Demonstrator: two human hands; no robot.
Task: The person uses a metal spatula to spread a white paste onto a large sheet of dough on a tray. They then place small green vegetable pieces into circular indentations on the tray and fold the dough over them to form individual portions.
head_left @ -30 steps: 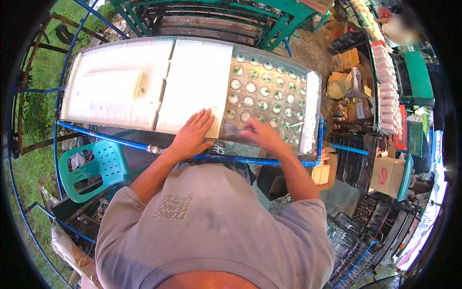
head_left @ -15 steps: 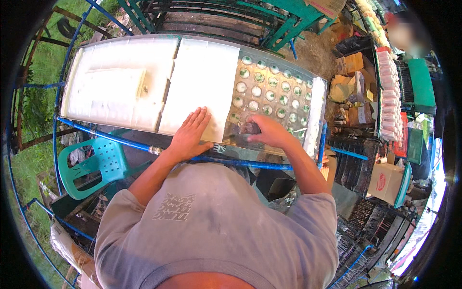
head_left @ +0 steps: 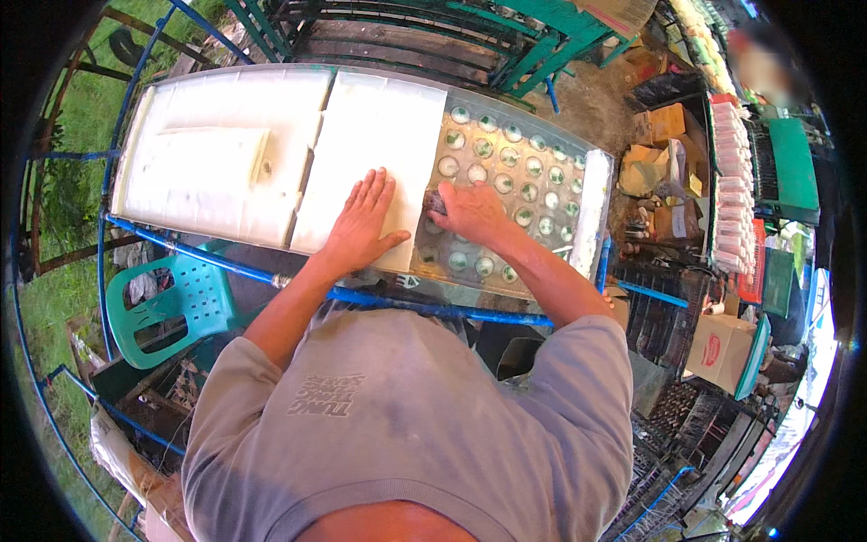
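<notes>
My left hand (head_left: 359, 226) lies flat with fingers stretched on a large white sheet (head_left: 379, 122), close to the sheet's right edge. Curled fingers of my right hand (head_left: 479, 215) grip a small dark block-like object (head_left: 436, 202), its kind unclear and partly hidden by the hand. This object is at the sheet's right edge. Under my right hand is a clear-topped panel (head_left: 465, 157) with rows of round white spots marked in green. Left of the sheet, a second white panel (head_left: 217, 104) carries a smaller stack of pale sheets (head_left: 212, 158).
A blue pipe rail (head_left: 433, 310) runs along the near table edge. A green plastic chair (head_left: 200, 294) stands at left, a green slatted bench (head_left: 388, 45) beyond the table. Cardboard boxes (head_left: 725, 348) and stacked pinkish-white packs (head_left: 730, 190) are on the right; another person is at far right.
My right hand has moved left and away from me along the sheet's edge with the dark object. My left hand has slid slightly farther from me, still flat.
</notes>
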